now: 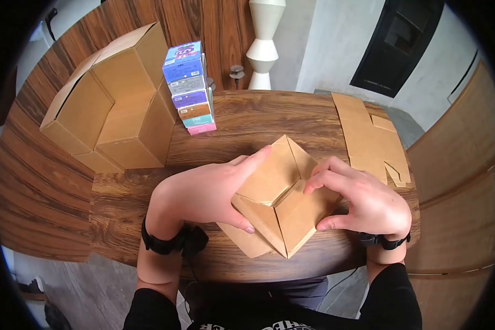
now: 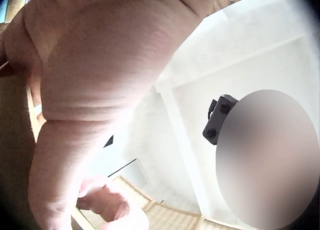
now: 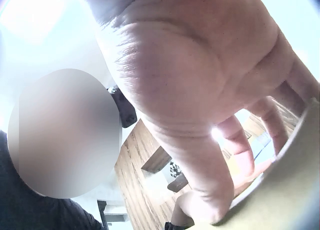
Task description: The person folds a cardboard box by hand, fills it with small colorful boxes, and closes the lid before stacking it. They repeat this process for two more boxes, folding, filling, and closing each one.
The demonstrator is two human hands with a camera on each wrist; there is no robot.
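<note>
A small brown cardboard box [image 1: 264, 179] with slanting flaps meeting in its middle lies tilted at the table's near side. My left hand [image 1: 209, 190] holds it from the left, fingers along the far edge and thumb over the near left side. On the right, my right hand [image 1: 363, 201] grips the box's right flap, bent fingers on its inner face and thumb at the outer edge. The right wrist view shows that thumb [image 3: 210, 190] at the edge of the cardboard [image 3: 285, 190]. In the left wrist view, the left hand [image 2: 100, 55] hides most of the box.
A large open cardboard box [image 1: 132, 121] stands at the back left. Beside it rises a stack of small colourful boxes [image 1: 187, 71]. A flat cut cardboard sheet [image 1: 368, 137] lies at the right edge of the wooden table [image 1: 275, 113].
</note>
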